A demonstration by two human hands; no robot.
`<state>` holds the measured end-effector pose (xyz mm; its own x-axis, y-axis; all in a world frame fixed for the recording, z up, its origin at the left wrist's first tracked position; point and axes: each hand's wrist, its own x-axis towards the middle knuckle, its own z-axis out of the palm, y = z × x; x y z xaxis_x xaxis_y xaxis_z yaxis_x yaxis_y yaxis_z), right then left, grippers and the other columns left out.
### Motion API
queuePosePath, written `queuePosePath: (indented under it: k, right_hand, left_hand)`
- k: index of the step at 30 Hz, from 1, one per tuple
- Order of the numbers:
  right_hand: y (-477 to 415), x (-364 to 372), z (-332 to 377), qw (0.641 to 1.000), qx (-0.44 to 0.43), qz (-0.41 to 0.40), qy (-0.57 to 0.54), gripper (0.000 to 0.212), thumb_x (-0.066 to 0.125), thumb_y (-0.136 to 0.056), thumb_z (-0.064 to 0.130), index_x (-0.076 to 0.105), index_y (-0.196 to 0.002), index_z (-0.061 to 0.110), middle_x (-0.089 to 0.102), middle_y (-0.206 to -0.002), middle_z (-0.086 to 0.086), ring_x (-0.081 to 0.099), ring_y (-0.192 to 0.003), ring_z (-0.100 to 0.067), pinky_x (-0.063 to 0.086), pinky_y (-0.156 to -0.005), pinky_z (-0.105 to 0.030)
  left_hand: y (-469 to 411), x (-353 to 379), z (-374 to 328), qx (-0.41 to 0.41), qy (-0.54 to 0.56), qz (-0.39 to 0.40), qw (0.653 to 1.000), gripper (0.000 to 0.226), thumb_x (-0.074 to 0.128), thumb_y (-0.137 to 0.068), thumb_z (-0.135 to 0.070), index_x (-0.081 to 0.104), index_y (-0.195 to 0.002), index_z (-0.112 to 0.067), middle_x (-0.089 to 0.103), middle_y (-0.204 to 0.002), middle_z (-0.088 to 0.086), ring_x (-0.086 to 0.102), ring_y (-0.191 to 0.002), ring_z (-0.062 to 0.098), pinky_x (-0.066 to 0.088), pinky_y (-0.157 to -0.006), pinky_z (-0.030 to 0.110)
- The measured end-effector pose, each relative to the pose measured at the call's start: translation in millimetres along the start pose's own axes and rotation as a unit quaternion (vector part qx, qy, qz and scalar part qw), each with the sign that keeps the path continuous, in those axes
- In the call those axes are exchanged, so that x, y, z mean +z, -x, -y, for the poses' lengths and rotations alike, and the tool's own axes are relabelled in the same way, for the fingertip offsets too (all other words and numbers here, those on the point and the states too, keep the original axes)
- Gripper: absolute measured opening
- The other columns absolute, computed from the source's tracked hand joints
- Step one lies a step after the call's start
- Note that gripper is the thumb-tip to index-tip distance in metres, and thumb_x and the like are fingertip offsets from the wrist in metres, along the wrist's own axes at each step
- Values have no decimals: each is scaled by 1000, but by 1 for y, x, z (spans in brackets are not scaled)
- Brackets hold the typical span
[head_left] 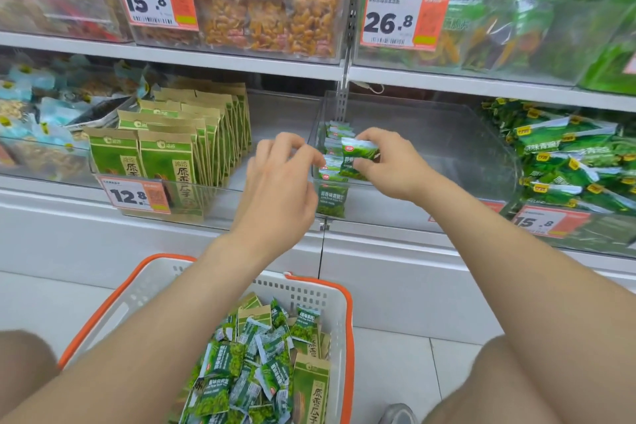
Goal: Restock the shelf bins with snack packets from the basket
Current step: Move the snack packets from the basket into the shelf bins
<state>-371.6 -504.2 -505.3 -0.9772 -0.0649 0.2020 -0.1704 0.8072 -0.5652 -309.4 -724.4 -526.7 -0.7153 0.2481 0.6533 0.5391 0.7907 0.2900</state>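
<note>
One green packet [358, 157] between right hand [392, 169] fingers [366, 136].

The bin [413, 134] at centre is clear, glossy plastic, its walls catching glare. The small packet [358, 157] pinched in the right hand [389, 165] is shiny green film. At nine o'clock, the upright bags [165, 162] look like matt brown paper with green print. The basket [309, 299] at six o'clock is white perforated plastic with a smooth orange rim. The shelf edge [206, 60] at twelve o'clock looks like smooth painted metal. The floor [395, 361] is pale, smooth tile.
</note>
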Motion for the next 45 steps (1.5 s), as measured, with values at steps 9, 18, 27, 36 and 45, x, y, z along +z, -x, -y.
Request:
queuePosePath:
  k: [9, 18, 27, 36, 45]
  right_hand:
    - [-25, 14, 23, 972, 127, 192, -54, 43, 61, -100, 11, 56, -141, 1, 68, -104, -15, 77, -83, -35, 66, -73, -43]
    - [-49, 22, 19, 927, 260, 255, -94, 21, 79, -87, -1, 63, -100, -1, 68, -123, -19, 77, -95, -33, 64, -87, -44]
    - [-65, 32, 18, 885, 324, 329, -60, 35, 85, -86, 11, 67, -111, -5, 73, -111, -22, 74, -108, -29, 58, -101, -42]
    - [-59, 36, 18, 911, 300, 270, -84, 23, 82, -85, 1, 68, -103, -1, 73, -119, -20, 75, -106, -28, 59, -99, -39]
    - [-53, 12, 21, 885, 303, 351, -35, 62, 71, -96, 36, 48, -151, 15, 77, -102, -20, 78, -97, -31, 59, -97, -44]
  left_hand:
    - [-42, 9, 10, 21, -168, 191, 967, 44, 70, -88, -30, 61, -131, -24, 24, -163, 3, 25, -146, 31, 30, -108, 48]
    - [-49, 27, 17, 35, -245, 232, 941, 22, 62, -90, -32, 73, -109, -30, 8, -170, 6, 27, -143, 38, 30, -109, 53]
    - [-50, 32, 14, 30, -261, 205, 943, 14, 71, -85, -31, 77, -97, -34, 15, -167, 5, 33, -131, 40, 22, -109, 58]
    - [-50, 31, 14, 5, -229, 215, 949, 16, 72, -85, -30, 78, -99, -36, 11, -170, 0, 28, -139, 38, 18, -113, 62]
    - [-55, 24, 7, -49, -168, 210, 962, 15, 69, -87, -30, 77, -97, -39, 8, -173, -12, 18, -148, 39, 10, -118, 70]
